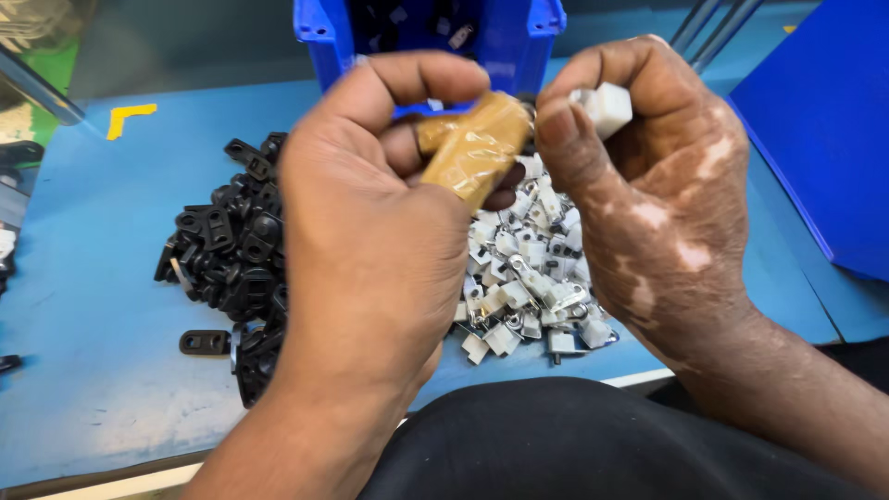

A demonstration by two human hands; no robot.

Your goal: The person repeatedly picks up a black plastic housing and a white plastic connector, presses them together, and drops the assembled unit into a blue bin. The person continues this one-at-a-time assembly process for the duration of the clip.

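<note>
Head view: small white clip (607, 106), pinched.

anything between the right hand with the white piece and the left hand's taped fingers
Nothing visible: the right hand holds the white piece right beside the left hand's taped fingers, above the white pile.

both hands raised together, left hand (370, 213) and right hand (648, 185) fingers pinched
</note>
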